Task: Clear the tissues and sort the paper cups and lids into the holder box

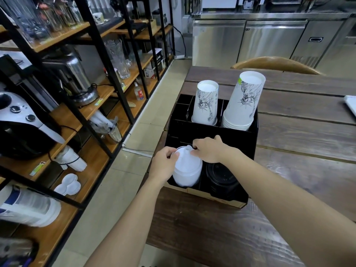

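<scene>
Both hands, left hand (165, 160) and right hand (209, 150), pinch the white lids (186, 170) into the box (240, 139). Black lids (221, 177) sit right of them; cups (241, 101) stand beyond. Nearly finished (no tissues visible).

The black holder box (238, 137) sits on the table's left edge. Two inverted stacks of printed paper cups (243, 102) occupy its rear compartments. White lids (187, 170) fill the front-left compartment, black lids (221, 177) the front-right.
</scene>
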